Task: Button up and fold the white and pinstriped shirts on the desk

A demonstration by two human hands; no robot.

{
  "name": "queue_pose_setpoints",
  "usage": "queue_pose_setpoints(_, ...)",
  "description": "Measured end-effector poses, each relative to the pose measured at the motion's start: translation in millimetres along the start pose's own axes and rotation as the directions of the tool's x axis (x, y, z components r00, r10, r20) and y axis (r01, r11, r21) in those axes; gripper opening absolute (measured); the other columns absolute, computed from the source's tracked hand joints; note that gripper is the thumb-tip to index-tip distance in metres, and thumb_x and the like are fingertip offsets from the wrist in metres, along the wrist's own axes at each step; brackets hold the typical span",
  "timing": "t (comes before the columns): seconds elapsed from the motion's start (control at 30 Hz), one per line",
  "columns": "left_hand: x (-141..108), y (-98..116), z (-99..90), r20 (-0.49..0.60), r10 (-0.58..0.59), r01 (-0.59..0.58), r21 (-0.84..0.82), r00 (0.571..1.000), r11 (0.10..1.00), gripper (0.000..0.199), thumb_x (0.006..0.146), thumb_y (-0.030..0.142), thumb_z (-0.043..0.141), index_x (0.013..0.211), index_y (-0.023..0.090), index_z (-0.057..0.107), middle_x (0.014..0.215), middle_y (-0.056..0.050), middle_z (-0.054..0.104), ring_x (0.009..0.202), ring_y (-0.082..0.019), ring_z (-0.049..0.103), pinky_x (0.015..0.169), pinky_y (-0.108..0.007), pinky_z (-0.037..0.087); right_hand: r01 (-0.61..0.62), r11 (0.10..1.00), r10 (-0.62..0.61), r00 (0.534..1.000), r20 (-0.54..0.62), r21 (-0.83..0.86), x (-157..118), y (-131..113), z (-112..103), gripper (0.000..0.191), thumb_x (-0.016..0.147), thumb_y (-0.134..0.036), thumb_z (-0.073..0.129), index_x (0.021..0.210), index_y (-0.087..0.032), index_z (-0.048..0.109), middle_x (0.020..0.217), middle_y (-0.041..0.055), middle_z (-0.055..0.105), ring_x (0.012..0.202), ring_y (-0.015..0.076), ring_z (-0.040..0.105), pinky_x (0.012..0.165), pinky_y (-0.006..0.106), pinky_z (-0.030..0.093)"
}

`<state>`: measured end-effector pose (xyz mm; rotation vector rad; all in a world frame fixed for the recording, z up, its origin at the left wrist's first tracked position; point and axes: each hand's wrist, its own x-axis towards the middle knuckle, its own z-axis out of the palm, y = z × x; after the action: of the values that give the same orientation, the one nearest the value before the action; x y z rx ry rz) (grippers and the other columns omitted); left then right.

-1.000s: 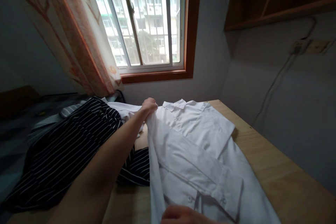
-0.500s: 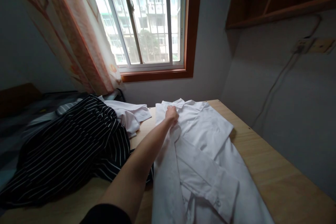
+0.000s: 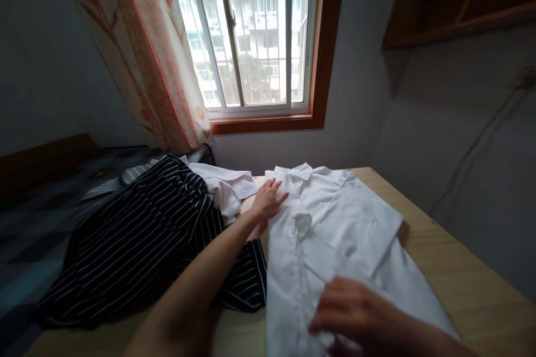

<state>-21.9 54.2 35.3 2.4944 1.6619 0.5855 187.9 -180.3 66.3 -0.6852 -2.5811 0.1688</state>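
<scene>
A white shirt (image 3: 347, 217) lies partly folded on the wooden table (image 3: 452, 268), its collar toward the window. My left hand (image 3: 269, 198) is at the shirt's upper left edge, fingers spread and holding nothing. Over the lower part of the shirt is my right hand (image 3: 352, 309), blurred, its fingers bent; whether it grips any cloth cannot be made out. Black cloth with white stripes (image 3: 146, 240) lies heaped to the left, with another white garment (image 3: 228, 181) behind it.
A bed with a checked cover (image 3: 29, 240) is at the left. Behind the table are a curtain (image 3: 142, 56) and a window with a brown frame (image 3: 330, 39). A wooden shelf (image 3: 460, 25) hangs at upper right, near a cable (image 3: 473, 150).
My left hand has opened and moved off the cloth near the collar to the shirt's left edge. My right hand has come into view at the lower right. The view has shifted left.
</scene>
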Motion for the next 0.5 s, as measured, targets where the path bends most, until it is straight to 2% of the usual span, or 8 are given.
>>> queue_pose_setpoints(0.07,-7,-8,5.2,0.048,-0.015,0.015,0.0,0.999,1.0,0.058,0.094,0.044,0.046,0.142,0.01,0.043,0.152,-0.018,0.036,0.143,-0.03,0.028,0.116,-0.042,0.024,-0.143,0.984,0.155,0.981,-0.119,0.106,35,58,0,0.025,0.078,-0.014,0.061,0.101,-0.022,0.067,0.092,0.0051,0.069,0.085,0.0185,0.064,0.076,0.033,0.052)
queue_pose_setpoints(0.17,-12,-12,15.9,0.085,-0.003,0.007,-0.055,0.996,0.998,0.062,0.095,0.044,0.042,0.145,0.007,0.038,0.154,-0.018,0.032,0.145,-0.029,0.023,0.118,-0.04,0.021,-0.391,0.919,0.387,0.883,-0.264,0.038,89,149,11,0.028,0.08,-0.01,0.058,0.105,-0.019,0.066,0.105,0.0078,0.069,0.099,0.0201,0.062,0.09,0.035,0.048)
queue_pose_setpoints(0.23,-13,-14,21.7,0.068,0.026,-0.019,-0.099,0.997,0.995,0.065,0.094,0.045,0.041,0.146,0.006,0.037,0.153,-0.018,0.032,0.145,-0.028,0.023,0.118,-0.038,0.021,-0.54,0.835,0.509,0.83,-0.228,-0.106,118,199,25,0.036,0.08,-0.01,0.059,0.114,-0.02,0.065,0.117,0.0076,0.066,0.112,0.0211,0.058,0.097,0.034,0.044)
queue_pose_setpoints(0.27,-13,-16,23.7,0.05,0.033,-0.027,-0.118,0.998,0.993,0.066,0.094,0.046,0.041,0.146,0.006,0.036,0.153,-0.018,0.033,0.145,-0.027,0.024,0.118,-0.037,0.021,-0.565,0.815,0.53,0.817,-0.225,-0.13,129,217,32,0.038,0.079,-0.009,0.059,0.116,-0.02,0.065,0.121,0.0083,0.065,0.115,0.0223,0.056,0.099,0.035,0.043)
queue_pose_setpoints(0.37,-13,-20,26.0,0.014,0.018,-0.016,-0.165,1.0,0.986,0.067,0.093,0.047,0.04,0.145,0.005,0.037,0.153,-0.018,0.034,0.144,-0.026,0.026,0.119,-0.035,0.02,-0.597,0.782,0.563,0.8,-0.209,-0.179,151,252,53,0.036,0.081,-0.013,0.059,0.116,-0.019,0.067,0.128,0.0097,0.062,0.12,0.0251,0.052,0.101,0.039,0.039)
queue_pose_setpoints(0.5,-14,-21,25.2,0.016,0.017,-0.014,-0.195,1.0,0.981,0.066,0.093,0.047,0.041,0.144,0.005,0.039,0.152,-0.017,0.035,0.143,-0.024,0.029,0.119,-0.033,0.021,-0.6,0.767,0.571,0.8,-0.185,-0.227,163,267,70,0.029,0.084,-0.024,0.059,0.111,-0.021,0.07,0.132,0.0087,0.059,0.124,0.0253,0.048,0.104,0.041,0.034)
